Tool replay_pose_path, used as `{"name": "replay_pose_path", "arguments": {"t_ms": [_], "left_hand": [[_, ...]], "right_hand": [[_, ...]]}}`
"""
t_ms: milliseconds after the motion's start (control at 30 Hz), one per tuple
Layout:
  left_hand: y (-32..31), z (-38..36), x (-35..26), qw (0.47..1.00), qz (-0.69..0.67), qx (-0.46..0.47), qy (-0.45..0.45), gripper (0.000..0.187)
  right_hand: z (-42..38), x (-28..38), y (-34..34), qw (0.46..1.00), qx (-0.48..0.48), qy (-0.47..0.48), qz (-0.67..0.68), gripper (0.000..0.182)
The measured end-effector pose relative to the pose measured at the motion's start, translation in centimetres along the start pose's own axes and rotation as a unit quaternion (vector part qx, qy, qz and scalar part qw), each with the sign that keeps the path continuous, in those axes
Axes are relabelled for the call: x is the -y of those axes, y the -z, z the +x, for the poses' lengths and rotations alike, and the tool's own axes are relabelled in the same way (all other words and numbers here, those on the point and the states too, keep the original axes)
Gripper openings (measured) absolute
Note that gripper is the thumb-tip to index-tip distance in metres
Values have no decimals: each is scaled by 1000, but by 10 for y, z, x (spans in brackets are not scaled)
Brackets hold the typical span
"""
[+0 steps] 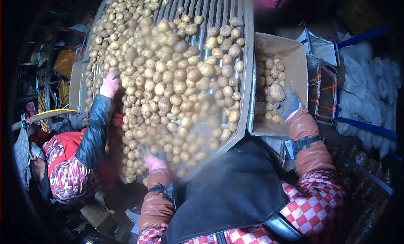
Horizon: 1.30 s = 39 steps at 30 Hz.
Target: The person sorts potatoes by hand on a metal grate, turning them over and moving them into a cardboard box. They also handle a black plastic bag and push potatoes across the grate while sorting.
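Many potatoes [168, 76] cover a slatted metal table [216, 10]. My left hand [154, 162], in a pink glove, is at the near edge of the pile; its fingers are blurred among the potatoes. Over the cardboard box [290, 50] on the right is my right hand [289, 104], in a grey glove. A larger potato [277, 92] lies at its fingertips, and I cannot make out whether the hand grips it. More potatoes [269, 71] fill the lower part of the box.
A co-worker [71, 164] leans in at the left, one pink-gloved hand [110, 83] on the potatoes. White sacks [366, 92] and a metal frame [324, 92] stand right of the box. A carton [97, 214] lies on the floor at lower left.
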<state>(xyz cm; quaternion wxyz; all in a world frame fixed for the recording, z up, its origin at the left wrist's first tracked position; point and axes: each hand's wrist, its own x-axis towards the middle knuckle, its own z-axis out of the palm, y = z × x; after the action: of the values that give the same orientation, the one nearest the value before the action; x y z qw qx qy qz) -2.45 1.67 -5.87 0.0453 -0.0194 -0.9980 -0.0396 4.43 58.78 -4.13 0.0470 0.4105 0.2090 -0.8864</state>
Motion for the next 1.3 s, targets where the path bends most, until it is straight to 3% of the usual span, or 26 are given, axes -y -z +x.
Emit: {"name": "replay_pose_path", "arguments": {"t_ms": [67, 133, 200, 267, 333, 400, 500, 533, 600, 633, 700, 733, 800, 867, 900, 967, 1067, 1133, 1200, 1233, 1300], "left_hand": [[-3, 0, 3, 1000, 1, -4, -3, 66], [-5, 1, 6, 1000, -7, -15, -12, 66], [-1, -1, 2, 1000, -8, -10, 4, 66], [11, -2, -8, 999, -26, -6, 19, 65], [12, -4, -11, 999, -42, -30, 8, 63], [-49, -2, 34, 998, -27, -45, 17, 54], [-77, -5, 54, 997, 31, -39, 62, 31], [-78, -9, 47, 993, 27, 30, 108, 26], [-20, -15, 6, 997, 5, -24, 69, 35], [10, -17, -15, 998, -4, -51, 49, 39], [28, -35, -14, 998, -49, 49, 13, 47], [27, -48, -4, 993, -75, 90, -11, 50], [3, -76, 45, 975, -123, 167, -77, 52], [71, -65, 48, 959, -56, 276, 4, 50], [97, -62, 50, 941, -26, 335, 44, 49], [59, -108, 91, 964, -62, 218, 142, 48], [20, -135, 120, 974, -25, 42, 220, 43], [33, -120, 107, 968, -25, -76, 236, 37], [81, -75, 67, 948, -172, 120, 237, 37], [58, -66, 59, 972, -170, 94, 134, 44], [35, -38, 27, 989, -136, 48, -28, 56]], "right_hand": [[-12, -3, 0, 999, -15, 40, -21, 36], [18, 10, 90, 990, -64, 126, -14, 40], [6, 42, 139, 970, 2, 224, 93, 49], [-37, 61, 124, 925, 40, 277, 258, 62], [-53, 63, 100, 908, -57, 307, 281, 77], [-45, 45, 101, 933, -42, 355, 38, 71], [-3, 2, 53, 971, -8, 225, -75, 62], [8, -14, 29, 982, 16, 169, -81, 59], [13, -52, -19, 979, 135, 116, -102, 56], [11, -71, -50, 978, 125, 95, -141, 56], [0, -113, -101, 969, 107, 74, -212, 57], [4, -126, -110, 944, 261, 12, -201, 59], [9, -151, -138, 916, 235, -15, -326, 59], [-43, -181, -207, 871, 144, -57, -466, 60], [-18, -186, -200, 853, 259, -43, -451, 57], [-2, -189, -220, 784, 248, -113, -558, 50], [44, -207, -193, 566, 293, 6, -771, 44], [26, -242, -214, 407, 216, 54, -886, 44], [-17, -277, -271, 332, 165, 31, -928, 50], [-8, -286, -265, 362, 229, 8, -904, 54], [13, -315, -238, 493, 338, -57, -800, 66]]}}
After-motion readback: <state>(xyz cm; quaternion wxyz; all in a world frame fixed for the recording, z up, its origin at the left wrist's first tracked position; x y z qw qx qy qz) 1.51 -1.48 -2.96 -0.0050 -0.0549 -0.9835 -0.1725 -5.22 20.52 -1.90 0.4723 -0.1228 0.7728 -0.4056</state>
